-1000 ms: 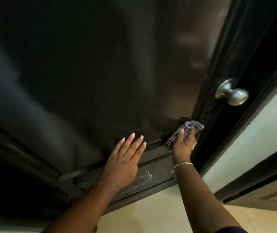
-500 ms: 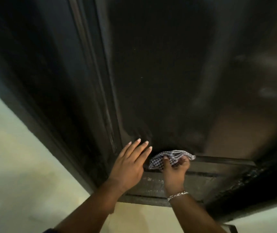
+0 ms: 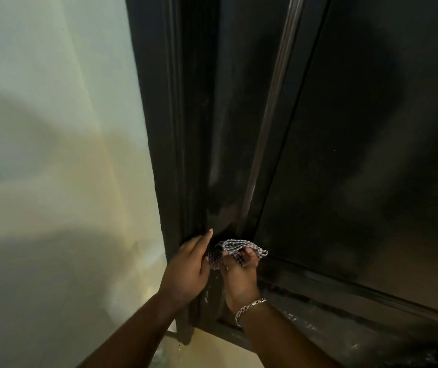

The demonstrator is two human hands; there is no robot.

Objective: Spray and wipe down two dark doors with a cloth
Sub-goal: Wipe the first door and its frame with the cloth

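- pale cream wall (image 3: pixel 53 155) now fills the 9 o'clock side; a second ago the view sat at the knob edge of the dark door (image 3: pixel 371 155), so the wiping has run across to the opposite, frame-side edge.
- left hand (image 3: pixel 188 269) lies flat, fingers straight, pressed on the door frame (image 3: pixel 167 155) at about 6 o'clock, holding nothing.
- checked cloth (image 3: pixel 235 251) is bunched just right of it, against the door's lower left corner.
- right hand (image 3: pixel 239 272) has its grip curled round the cloth.
- judgement: the lower rail looks covered; the stile above comes next.
- no containers or spray bottle in view.
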